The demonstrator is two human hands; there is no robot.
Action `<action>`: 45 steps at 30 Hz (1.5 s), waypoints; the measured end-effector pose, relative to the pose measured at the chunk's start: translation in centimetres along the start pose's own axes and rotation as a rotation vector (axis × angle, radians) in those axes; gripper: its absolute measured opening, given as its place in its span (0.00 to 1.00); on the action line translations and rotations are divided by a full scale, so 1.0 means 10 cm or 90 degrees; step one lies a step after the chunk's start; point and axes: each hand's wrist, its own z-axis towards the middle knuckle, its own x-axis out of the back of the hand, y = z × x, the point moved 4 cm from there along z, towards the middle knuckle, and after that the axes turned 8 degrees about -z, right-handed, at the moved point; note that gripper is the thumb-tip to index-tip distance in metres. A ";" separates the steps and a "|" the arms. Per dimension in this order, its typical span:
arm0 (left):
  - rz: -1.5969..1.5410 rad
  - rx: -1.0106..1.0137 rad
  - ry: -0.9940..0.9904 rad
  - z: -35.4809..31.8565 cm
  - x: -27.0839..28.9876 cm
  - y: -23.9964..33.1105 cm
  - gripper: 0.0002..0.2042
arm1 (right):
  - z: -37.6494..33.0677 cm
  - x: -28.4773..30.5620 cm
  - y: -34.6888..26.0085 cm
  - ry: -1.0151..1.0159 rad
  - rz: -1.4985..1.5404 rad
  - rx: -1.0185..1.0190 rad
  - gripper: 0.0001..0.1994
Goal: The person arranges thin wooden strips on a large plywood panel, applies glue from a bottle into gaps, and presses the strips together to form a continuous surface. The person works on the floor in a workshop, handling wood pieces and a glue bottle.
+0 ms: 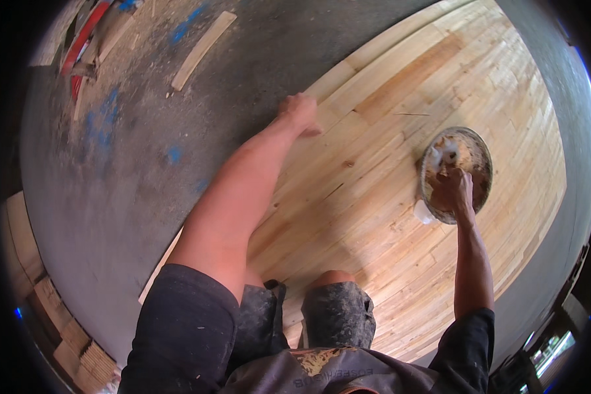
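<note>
A large panel of pale wooden strips (pixel 387 262) lies on the floor in front of my knees. My left hand (pixel 300 113) is at its left edge, fingers curled at the rim and the thumb resting on the wood. Over the right part of the panel stands a round, grimy bowl (pixel 429 148) with brown paste and whitish matter inside. My right hand (pixel 459 189) reaches down into it with the fingers closed. Whatever those fingers hold is hidden by the hand and the paste. A translucent white piece (pixel 424 212) sticks out beside the bowl's near rim.
The grey floor (pixel 111 217) bears blue stains and sawdust. A loose wooden strip (pixel 205 50) lies at the upper left, near red-edged parts (pixel 85 36). Wood pieces are stacked (pixel 79 348) at the lower left. One thin sliver (pixel 412 113) rests on the panel.
</note>
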 end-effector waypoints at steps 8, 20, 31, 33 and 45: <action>-0.064 -0.042 0.040 -0.01 0.03 -0.12 0.41 | -0.04 -0.07 0.19 0.001 0.075 -0.060 0.12; -0.084 -0.027 0.030 -0.08 0.02 -0.07 0.42 | -0.80 -1.17 -2.76 0.132 0.367 0.434 0.09; -0.088 -0.039 0.070 -0.06 -0.01 -0.08 0.39 | -1.25 -1.75 -3.15 0.228 0.179 0.673 0.33; -0.077 -0.040 0.055 -0.04 -0.02 -0.09 0.37 | -0.95 -1.77 -3.04 -0.061 0.425 0.354 0.41; -0.131 -0.122 0.036 0.06 -0.02 -0.17 0.18 | -0.55 -1.10 -2.99 0.241 0.072 0.369 0.40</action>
